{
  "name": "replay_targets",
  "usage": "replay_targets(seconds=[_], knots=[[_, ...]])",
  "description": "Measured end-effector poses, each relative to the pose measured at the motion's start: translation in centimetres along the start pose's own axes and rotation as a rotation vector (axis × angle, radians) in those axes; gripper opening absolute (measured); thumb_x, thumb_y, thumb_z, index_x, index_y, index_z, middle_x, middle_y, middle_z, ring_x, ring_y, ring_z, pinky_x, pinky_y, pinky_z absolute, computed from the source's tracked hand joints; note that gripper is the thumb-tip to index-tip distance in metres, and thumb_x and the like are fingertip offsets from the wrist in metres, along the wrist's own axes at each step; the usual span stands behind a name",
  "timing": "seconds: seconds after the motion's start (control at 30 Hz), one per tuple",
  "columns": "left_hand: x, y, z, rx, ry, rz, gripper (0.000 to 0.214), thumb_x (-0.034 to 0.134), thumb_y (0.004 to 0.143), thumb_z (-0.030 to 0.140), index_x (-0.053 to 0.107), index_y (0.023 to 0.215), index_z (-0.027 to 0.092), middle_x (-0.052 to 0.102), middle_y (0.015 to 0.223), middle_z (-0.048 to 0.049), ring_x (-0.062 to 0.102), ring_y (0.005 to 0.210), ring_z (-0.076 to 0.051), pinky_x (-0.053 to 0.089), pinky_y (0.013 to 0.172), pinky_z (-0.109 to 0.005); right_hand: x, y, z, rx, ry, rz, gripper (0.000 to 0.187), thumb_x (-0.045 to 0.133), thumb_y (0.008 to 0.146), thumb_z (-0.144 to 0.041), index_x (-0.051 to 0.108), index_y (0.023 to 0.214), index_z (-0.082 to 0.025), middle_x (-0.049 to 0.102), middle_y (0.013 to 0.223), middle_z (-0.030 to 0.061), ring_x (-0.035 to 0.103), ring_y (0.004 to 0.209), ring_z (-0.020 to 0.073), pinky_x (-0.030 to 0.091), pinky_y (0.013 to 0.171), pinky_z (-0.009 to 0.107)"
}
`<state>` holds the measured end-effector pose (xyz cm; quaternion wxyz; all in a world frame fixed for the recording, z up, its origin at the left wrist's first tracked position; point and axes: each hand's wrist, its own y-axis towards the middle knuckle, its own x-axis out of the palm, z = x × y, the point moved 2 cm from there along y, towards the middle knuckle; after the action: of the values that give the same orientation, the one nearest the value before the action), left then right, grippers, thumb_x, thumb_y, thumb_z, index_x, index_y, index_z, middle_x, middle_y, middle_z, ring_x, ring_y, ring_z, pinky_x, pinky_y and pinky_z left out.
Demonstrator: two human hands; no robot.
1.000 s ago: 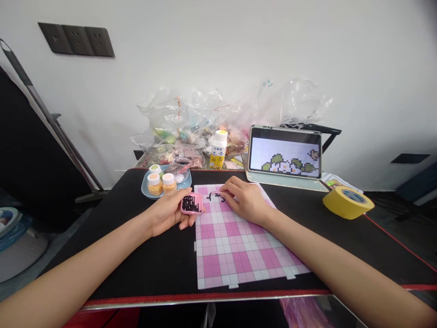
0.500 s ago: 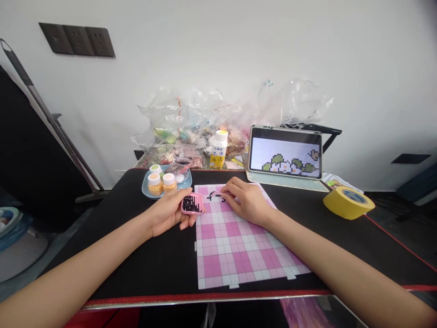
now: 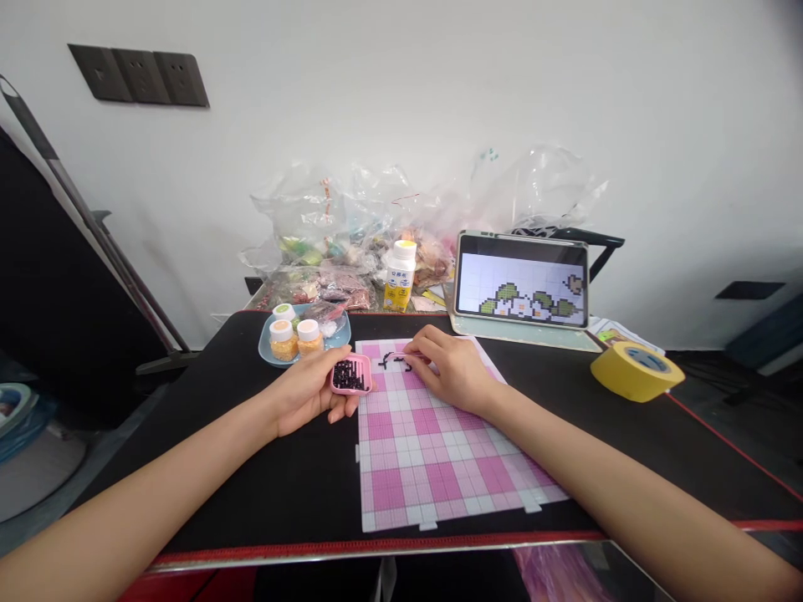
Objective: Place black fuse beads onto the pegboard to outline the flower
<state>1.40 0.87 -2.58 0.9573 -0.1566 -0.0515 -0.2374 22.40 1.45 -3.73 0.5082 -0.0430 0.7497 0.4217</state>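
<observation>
My left hand [image 3: 310, 391] cups a small pink tray [image 3: 351, 374] filled with black beads, held just left of a pink-and-white checked pegboard [image 3: 432, 443] on the black table. My right hand [image 3: 452, 369] rests on the board's far end with its fingers pinched round thin pink tweezers [image 3: 401, 355]. The tweezer tips sit at a short row of black beads [image 3: 395, 362] placed on the board. A tablet [image 3: 522, 288] behind the board shows a pixel pattern of green leaves and white shapes.
A blue plate [image 3: 276, 341] with small jars of orange beads stands at the far left. A white-and-yellow bottle [image 3: 400, 276] and a heap of clear plastic bags [image 3: 351, 226] lie by the wall. A yellow tape roll [image 3: 635, 370] sits at the right.
</observation>
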Motion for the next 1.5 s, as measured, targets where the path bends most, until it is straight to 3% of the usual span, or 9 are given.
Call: replay_targets(seconds=[0.63, 0.97, 1.5], knots=[[-0.12, 0.11, -0.03, -0.004, -0.023, -0.001, 0.041, 0.032, 0.097, 0.033, 0.059, 0.084, 0.005, 0.067, 0.072, -0.0174, 0.055, 0.041, -0.012, 0.039, 0.031, -0.017, -0.2, 0.06, -0.03, 0.009, -0.007, -0.002, 0.021, 0.044, 0.092, -0.024, 0.063, 0.091, -0.015, 0.061, 0.088, 0.0071, 0.057, 0.07, 0.0133, 0.039, 0.057, 0.023], [0.37, -0.32, 0.41, -0.038, -0.057, -0.023, 0.044, 0.025, 0.098, 0.028, 0.057, 0.076, 0.008, 0.061, 0.055, -0.0094, 0.054, 0.039, -0.012, 0.04, 0.033, -0.017, -0.59, 0.15, 0.0, 0.027, 0.015, -0.006, 0.022, 0.045, 0.092, -0.026, 0.063, 0.092, -0.015, 0.062, 0.089, 0.0072, 0.057, 0.072, 0.0131, 0.039, 0.058, 0.023], [0.18, -0.19, 0.25, -0.021, -0.039, -0.009, 0.048, 0.028, 0.099, 0.032, 0.059, 0.071, 0.008, 0.061, 0.052, -0.009, 0.051, 0.037, -0.009, 0.039, 0.033, -0.016, -0.65, 0.05, 0.3, 0.048, 0.038, -0.018, 0.022, 0.047, 0.092, -0.029, 0.066, 0.092, -0.017, 0.062, 0.087, 0.0063, 0.055, 0.067, 0.0115, 0.04, 0.057, 0.023]])
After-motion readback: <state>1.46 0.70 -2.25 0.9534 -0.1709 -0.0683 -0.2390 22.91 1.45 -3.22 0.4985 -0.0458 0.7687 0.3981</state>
